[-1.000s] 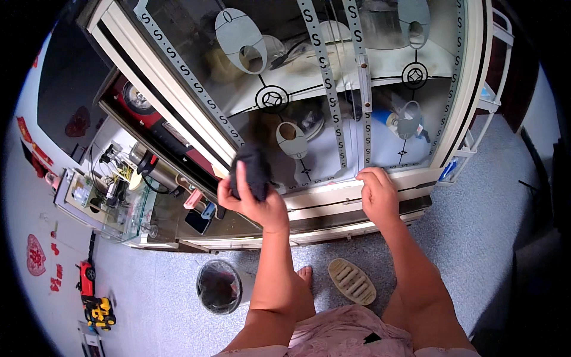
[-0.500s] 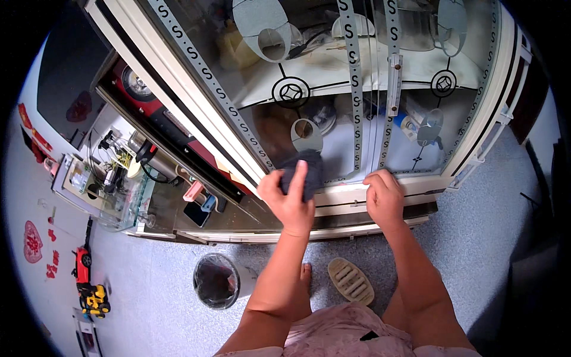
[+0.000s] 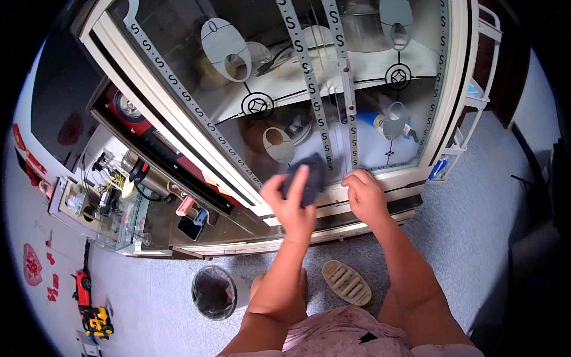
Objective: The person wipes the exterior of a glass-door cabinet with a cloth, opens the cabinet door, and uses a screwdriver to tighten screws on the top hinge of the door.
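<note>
In front of me stands a white-framed cabinet (image 3: 392, 177) with patterned glass doors. My left hand (image 3: 293, 211) is closed around a dark, bunched cloth (image 3: 310, 178), which lies against the lower part of the left glass door (image 3: 235, 140), near its bottom edge. The fingers of my right hand (image 3: 364, 199) are curled at the white bottom rail, just under the right glass door (image 3: 389, 134). What those fingers grip, if anything, is hidden. Behind the glass, a blue-and-white container (image 3: 373, 122) and a metal pot (image 3: 363, 27) show on separate levels.
A lined waste bin (image 3: 217, 291) and a beige slipper (image 3: 346, 282) are on the speckled floor. To the left, a counter carries a phone (image 3: 190, 228) and an electric kettle (image 3: 151, 175). A white rack (image 3: 476, 95) stands beyond the cabinet's right side. Toy vehicles (image 3: 92, 306) sit by the left wall.
My view has turned, so the cabinet appears farther left. Across the left glass, my left hand and the cloth have moved right, closer to the middle uprights. My right hand stays at the rail.
</note>
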